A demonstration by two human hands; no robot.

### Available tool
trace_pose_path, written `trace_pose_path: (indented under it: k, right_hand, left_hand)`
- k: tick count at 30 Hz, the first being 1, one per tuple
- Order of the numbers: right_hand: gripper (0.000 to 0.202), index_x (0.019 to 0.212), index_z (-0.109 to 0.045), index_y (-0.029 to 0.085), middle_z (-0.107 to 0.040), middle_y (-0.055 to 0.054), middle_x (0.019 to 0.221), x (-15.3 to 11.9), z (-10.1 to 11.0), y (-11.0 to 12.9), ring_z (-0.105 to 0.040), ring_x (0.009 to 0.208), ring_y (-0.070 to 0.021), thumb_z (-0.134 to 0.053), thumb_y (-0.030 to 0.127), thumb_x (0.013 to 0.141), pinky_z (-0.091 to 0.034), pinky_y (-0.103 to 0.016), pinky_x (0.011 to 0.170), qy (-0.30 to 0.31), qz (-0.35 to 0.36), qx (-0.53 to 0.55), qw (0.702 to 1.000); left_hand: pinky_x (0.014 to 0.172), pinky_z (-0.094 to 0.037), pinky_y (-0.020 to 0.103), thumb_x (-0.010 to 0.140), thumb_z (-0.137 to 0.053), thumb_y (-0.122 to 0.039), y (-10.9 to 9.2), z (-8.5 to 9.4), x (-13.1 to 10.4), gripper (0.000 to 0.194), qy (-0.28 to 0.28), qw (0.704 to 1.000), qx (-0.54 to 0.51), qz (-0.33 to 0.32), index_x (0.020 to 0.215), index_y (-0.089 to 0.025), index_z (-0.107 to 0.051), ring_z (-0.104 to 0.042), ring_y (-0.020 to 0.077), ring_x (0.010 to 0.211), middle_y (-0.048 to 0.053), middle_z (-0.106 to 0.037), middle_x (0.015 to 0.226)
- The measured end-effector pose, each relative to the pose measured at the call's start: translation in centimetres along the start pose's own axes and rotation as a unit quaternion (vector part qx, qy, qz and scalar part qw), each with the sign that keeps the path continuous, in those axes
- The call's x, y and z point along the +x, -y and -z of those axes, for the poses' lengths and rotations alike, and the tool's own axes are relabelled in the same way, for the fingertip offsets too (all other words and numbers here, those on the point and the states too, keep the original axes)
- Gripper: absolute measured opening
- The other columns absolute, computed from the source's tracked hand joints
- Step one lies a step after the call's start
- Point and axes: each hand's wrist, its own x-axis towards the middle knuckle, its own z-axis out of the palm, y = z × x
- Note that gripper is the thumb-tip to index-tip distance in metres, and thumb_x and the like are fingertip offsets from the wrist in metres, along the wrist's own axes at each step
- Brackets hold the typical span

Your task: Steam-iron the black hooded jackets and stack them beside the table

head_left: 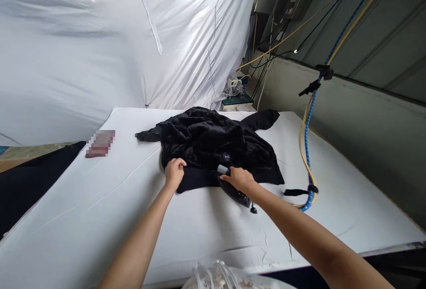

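A black garment (206, 136) with a plush, furry surface lies bunched on the white padded table (109, 218). Its smooth hem band (196, 178) runs along the near side, and a small label (226, 156) shows above the band. At the left end of this band, my left hand (175, 173) has its fingers curled closed on the fabric. My right hand (238, 178) is wrapped round the handle of a dark steam iron (234, 193), whose grey handle end pokes out past the thumb. The iron rests at the near edge of the hem; its underside is hidden.
A blue hose with a yellow cable (308, 138) hangs down at the right and reaches the table near the iron. A dark red, pixelated item (100, 143) lies at the left. White sheeting (133, 49) hangs behind, with a machine (236, 89) beyond the far edge.
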Motion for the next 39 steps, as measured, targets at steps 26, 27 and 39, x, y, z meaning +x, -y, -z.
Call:
trace_pose_path:
  k: [26, 27, 39]
  right_hand:
    - [0.058, 0.101, -0.06, 0.023, -0.065, -0.009, 0.087, -0.7, 3.5, -18.8, -0.06, 0.087, -0.0277, -0.049, 0.069, 0.067, -0.042, -0.033, 0.069, 0.003, 0.007, -0.038, 0.999]
    - [0.057, 0.101, -0.06, 0.023, -0.065, -0.009, 0.088, -0.2, 3.2, -18.6, -0.06, 0.087, -0.0276, -0.048, 0.069, 0.068, -0.042, -0.034, 0.069, 0.002, -0.001, -0.033, 0.999]
    - [0.062, 0.092, -0.061, 0.024, -0.064, -0.009, 0.092, 2.0, 2.4, -27.7, -0.06, 0.087, -0.0273, -0.038, 0.076, 0.067, -0.044, -0.035, 0.067, -0.013, -0.141, 0.042, 0.989]
  left_hand:
    - [0.093, -0.034, 0.035, 0.079, -0.056, -0.027, -15.3, -13.1, -0.8, 0.048, 0.242, 0.945, 0.212, -0.06, 0.124, -0.025, -0.043, -0.044, 0.0225, 0.113, 0.008, -0.05, 0.12]
    - [0.093, -0.034, 0.036, 0.078, -0.056, -0.027, -15.2, -13.3, -0.8, 0.045, 0.251, 0.941, 0.22, -0.049, 0.121, -0.024, -0.044, -0.045, 0.0224, 0.113, 0.008, -0.052, 0.117]
    - [0.092, -0.034, 0.038, 0.077, -0.054, -0.036, -14.1, -12.7, -2.0, 0.055, 0.255, 0.934, 0.246, -0.048, 0.128, -0.022, -0.039, -0.048, 0.0248, 0.107, 0.01, -0.053, 0.117]
